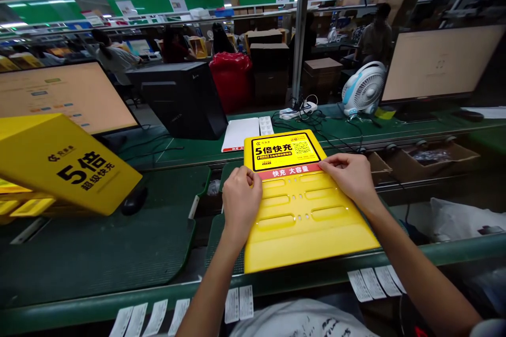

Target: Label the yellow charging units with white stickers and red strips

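Note:
A yellow plastic panel point(304, 221) with rows of slots lies flat on the green bench in front of me. Across its top sits a black and yellow label with a QR code point(286, 151) and a red strip point(290, 171) below it. My left hand point(240, 202) rests on the panel's left side, fingers curled and pinching at the red strip's left end. My right hand point(351, 175) presses its fingertips together on the strip's right end.
A large yellow housing point(67, 166) with black print stands at the left over a mouse point(134, 201). Monitors point(69, 96) stand left and right, with a black computer case point(182, 97), a small fan point(363, 88), white sheets point(240, 134) and an open cardboard box point(430, 158). Paper tags point(239, 304) hang along the bench's front rail. People work at benches behind.

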`<state>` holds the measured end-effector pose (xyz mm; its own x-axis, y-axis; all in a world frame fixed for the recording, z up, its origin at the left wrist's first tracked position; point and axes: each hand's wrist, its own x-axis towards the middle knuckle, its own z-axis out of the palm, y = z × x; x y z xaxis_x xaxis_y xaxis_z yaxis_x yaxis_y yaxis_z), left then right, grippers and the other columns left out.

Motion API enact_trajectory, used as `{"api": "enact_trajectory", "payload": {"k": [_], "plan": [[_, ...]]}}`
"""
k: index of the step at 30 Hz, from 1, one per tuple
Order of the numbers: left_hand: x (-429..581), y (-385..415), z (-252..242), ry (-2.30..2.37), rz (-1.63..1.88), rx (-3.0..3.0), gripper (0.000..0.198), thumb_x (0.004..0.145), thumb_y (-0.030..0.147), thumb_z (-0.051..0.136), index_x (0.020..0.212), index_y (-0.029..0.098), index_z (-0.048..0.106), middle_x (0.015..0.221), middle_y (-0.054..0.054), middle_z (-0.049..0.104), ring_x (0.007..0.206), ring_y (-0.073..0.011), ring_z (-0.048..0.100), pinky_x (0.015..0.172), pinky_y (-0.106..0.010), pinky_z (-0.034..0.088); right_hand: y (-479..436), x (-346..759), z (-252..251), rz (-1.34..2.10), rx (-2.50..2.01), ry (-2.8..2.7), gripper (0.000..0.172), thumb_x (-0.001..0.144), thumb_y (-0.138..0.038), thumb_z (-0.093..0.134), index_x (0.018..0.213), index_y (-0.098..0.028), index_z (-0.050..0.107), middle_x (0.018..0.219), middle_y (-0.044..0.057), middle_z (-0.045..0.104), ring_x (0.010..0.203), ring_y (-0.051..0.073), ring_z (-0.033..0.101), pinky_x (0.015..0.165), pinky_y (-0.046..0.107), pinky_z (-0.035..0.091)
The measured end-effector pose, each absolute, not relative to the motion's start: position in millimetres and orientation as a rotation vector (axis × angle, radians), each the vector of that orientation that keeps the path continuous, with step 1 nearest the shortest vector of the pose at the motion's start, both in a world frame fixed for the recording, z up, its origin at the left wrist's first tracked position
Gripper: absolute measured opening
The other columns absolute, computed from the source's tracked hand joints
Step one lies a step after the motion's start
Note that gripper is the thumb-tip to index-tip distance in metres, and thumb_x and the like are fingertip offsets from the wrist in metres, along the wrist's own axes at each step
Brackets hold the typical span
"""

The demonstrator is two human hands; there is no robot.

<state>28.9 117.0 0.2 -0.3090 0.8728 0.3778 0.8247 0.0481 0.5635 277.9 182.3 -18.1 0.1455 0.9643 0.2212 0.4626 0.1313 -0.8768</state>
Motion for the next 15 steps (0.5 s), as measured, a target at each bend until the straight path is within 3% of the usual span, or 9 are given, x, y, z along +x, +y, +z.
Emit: {"api": "enact_trajectory", "payload": {"k": [15], "plan": [[28.5,119.6,-2.2,2.235,1.096,1.845,0.025,0.089,0.018,0.051,0.067,0.022,0.039,0.072,-0.001,0.05,0.066,-0.0163,0.047,0.063,-0.031,0.027,182.2,277.0,-15.5,0.664,-1.474,-1.479,0.028,0.07,-0.041,0.075,0.076,-0.014,0.08,0.072,0.007,0.074,0.061,0.017,0.062,0.056,0.027,0.041]]}}
